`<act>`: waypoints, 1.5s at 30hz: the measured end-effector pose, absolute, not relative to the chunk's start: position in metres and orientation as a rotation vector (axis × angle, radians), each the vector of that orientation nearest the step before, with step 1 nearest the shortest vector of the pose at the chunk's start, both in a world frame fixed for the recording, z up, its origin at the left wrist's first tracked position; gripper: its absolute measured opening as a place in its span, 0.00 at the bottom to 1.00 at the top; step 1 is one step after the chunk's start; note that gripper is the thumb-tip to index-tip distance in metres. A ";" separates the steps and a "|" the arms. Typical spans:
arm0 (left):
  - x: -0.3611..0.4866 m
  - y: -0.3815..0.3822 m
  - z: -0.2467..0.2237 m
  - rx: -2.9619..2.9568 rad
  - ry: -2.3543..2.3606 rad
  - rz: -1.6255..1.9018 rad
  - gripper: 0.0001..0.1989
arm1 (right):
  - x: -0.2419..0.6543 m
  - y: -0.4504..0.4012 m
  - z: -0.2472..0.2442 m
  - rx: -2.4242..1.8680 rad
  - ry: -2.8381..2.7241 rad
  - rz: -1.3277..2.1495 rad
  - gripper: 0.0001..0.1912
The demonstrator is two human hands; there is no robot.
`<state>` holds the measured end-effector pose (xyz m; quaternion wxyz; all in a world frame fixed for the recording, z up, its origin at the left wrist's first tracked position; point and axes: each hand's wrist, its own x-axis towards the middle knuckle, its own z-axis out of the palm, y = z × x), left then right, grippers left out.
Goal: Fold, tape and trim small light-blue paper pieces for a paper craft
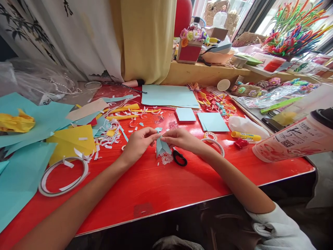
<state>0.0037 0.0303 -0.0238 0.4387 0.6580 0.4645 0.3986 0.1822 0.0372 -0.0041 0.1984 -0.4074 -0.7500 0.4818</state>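
Observation:
Between my two hands is a small folded piece of light blue paper (162, 147), held just above the red table (166, 189). My left hand (142, 140) pinches its upper left part between thumb and fingers. From the other side, my right hand (182, 139) is closed on the upper right part. The paper hangs down with creased flaps below my fingertips. Scissors with a black handle (180, 158) lie just under my right hand, their blades mostly hidden. Whitish scraps (167, 158) sit beneath the folded paper.
Stacks of blue squares (213, 122) and larger blue sheets (169, 96) lie behind. A tape roll (63, 176) and yellow paper (73, 142) are at left. Right are a glue stick (246, 135) and a tilted drink cup (293, 137) near the table's edge.

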 end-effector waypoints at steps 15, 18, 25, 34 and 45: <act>0.002 0.032 -0.022 1.672 1.122 0.875 0.14 | 0.183 0.040 -0.011 -1.110 -2.125 1.459 0.17; 0.001 0.032 -0.021 1.665 1.185 0.898 0.14 | 0.182 0.039 -0.006 -1.112 -2.103 1.503 0.11; 0.002 0.035 -0.026 1.646 1.114 0.917 0.15 | 0.185 0.037 0.002 -1.158 -2.111 1.465 0.07; -0.005 0.036 -0.015 1.657 1.048 0.682 0.16 | 0.190 0.043 0.000 -1.155 -2.074 1.494 0.05; -0.003 0.039 -0.026 1.621 1.092 0.697 0.19 | 0.187 0.040 0.006 -1.223 -1.977 1.527 0.07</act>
